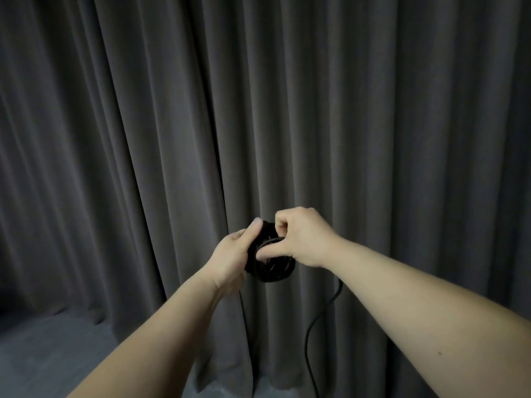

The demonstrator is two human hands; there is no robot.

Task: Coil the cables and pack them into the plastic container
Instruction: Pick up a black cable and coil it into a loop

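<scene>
Black cable coil [271, 262] gripped by our left hand [230, 254]; right hand [301, 239] pinches next loop. We should wrap loose tail [310, 334] snug, same-size loops, no twists.

- The coiled cable [271, 261] sits between the two hands, held up in front of the curtain [143, 139].
- The left hand [231, 255] is on the coil's left side, thumb lying over its top edge.
- The right hand [301, 237] is on the coil's upper right, fingers pinching a strand at the top.
- A loose cable tail [311, 334] hangs below the coil, to its right, running down toward the floor [57, 354].
- The curtain stands behind everything and meets the floor at lower left.
</scene>
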